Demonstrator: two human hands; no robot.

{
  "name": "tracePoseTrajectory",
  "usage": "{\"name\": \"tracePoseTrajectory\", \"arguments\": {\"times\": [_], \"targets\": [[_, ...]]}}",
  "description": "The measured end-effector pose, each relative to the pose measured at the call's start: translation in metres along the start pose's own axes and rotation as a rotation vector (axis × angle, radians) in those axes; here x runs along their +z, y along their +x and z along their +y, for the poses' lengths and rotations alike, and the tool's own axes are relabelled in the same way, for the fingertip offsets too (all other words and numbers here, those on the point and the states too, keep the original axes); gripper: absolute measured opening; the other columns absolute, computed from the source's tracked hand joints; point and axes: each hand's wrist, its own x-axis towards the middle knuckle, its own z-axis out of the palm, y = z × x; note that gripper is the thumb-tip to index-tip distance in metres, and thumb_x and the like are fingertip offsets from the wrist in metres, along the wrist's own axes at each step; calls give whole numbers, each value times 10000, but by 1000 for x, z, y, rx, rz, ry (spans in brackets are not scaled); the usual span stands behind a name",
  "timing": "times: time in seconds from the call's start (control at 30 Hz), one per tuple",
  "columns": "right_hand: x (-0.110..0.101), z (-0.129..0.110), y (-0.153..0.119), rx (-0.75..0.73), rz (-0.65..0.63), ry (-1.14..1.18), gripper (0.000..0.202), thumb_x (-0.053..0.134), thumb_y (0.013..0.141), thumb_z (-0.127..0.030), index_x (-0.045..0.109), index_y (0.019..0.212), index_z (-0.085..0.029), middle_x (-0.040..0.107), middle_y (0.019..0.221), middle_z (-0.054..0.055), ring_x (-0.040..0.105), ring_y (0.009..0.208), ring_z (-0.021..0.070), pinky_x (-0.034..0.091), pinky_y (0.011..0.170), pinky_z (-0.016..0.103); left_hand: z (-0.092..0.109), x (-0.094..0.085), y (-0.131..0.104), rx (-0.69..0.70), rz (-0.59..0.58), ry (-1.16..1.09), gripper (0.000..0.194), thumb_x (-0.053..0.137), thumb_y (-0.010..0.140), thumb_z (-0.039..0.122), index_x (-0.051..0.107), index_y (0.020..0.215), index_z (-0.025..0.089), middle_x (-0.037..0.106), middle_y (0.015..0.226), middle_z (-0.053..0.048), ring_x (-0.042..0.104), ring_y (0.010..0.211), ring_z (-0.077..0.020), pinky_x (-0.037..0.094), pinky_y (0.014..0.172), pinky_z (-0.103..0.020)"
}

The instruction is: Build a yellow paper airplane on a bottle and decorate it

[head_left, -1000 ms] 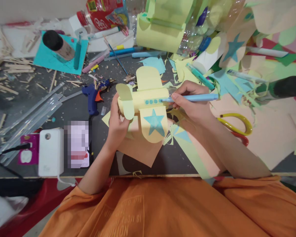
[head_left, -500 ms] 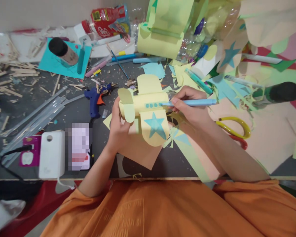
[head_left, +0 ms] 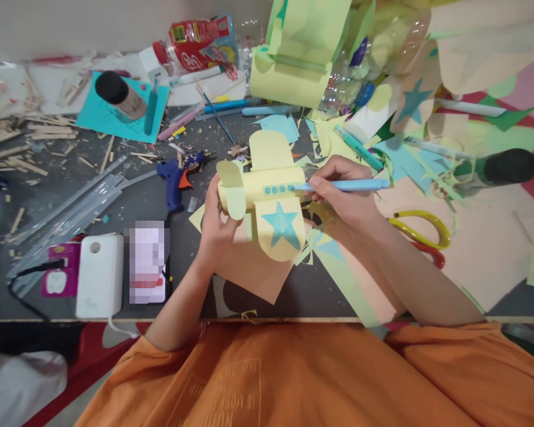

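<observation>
A yellow paper airplane (head_left: 273, 178) is held by its propeller end in my left hand (head_left: 218, 228), whose fingers are wrapped round the body. The near wing bears a blue star (head_left: 281, 225), and a row of several blue dots runs along the body. My right hand (head_left: 340, 184) is closed on a light blue marker (head_left: 365, 184). The marker's tip meets the body at the last dot on the right. Brown paper (head_left: 260, 273) lies below the airplane.
To the left are a blue glue gun (head_left: 174, 178), clear glue sticks (head_left: 71, 207), a white power bank (head_left: 99, 276) and a phone (head_left: 146, 261). Yellow-handled scissors (head_left: 420, 228) lie right, near a dark-capped bottle (head_left: 507, 166). A red-labelled bottle (head_left: 200, 44) lies behind.
The view has shifted slightly, so the items on the left appear a little further right. Both hands keep their hold on the airplane and the marker.
</observation>
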Motion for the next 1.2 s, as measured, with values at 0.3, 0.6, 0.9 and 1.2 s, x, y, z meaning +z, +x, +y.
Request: {"name": "tracePoseTrajectory", "arguments": {"times": [0.3, 0.6, 0.9, 1.2], "targets": [[2, -6, 1, -5, 5, 56, 251, 795, 832, -376, 626, 682, -267, 636, 604, -30, 591, 530, 140, 453, 482, 302, -2, 3, -1, -22, 23, 4, 841, 646, 895, 591, 232, 1582, 337, 372, 1654, -121, 417, 1511, -329, 400, 1227, -482], [2, -1, -2, -88, 84, 6, 313, 767, 861, -472, 619, 686, -258, 654, 589, -34, 627, 520, 136, 488, 499, 299, -2, 4, 1, -10, 34, -8, 814, 636, 898, 601, 267, 1567, 322, 383, 1645, -126, 405, 1517, -334, 366, 1245, -495], [6, -1, -4, -95, 143, -61, 356, 764, 850, -531, 594, 669, -277, 645, 602, -20, 637, 545, 165, 529, 530, 341, -3, 2, 0, 15, 19, -3, 801, 634, 915, 553, 254, 1582, 323, 356, 1666, -106, 369, 1540, -335, 333, 1270, -490], [4, 1, -3, -51, 166, -79, 420, 748, 858, -546, 544, 622, -265, 622, 569, -25, 644, 531, 163, 531, 524, 333, -3, 1, 0, 28, 2, 7, 809, 655, 916, 513, 235, 1584, 337, 360, 1662, -99, 392, 1527, -329, 357, 1261, -485]]}}
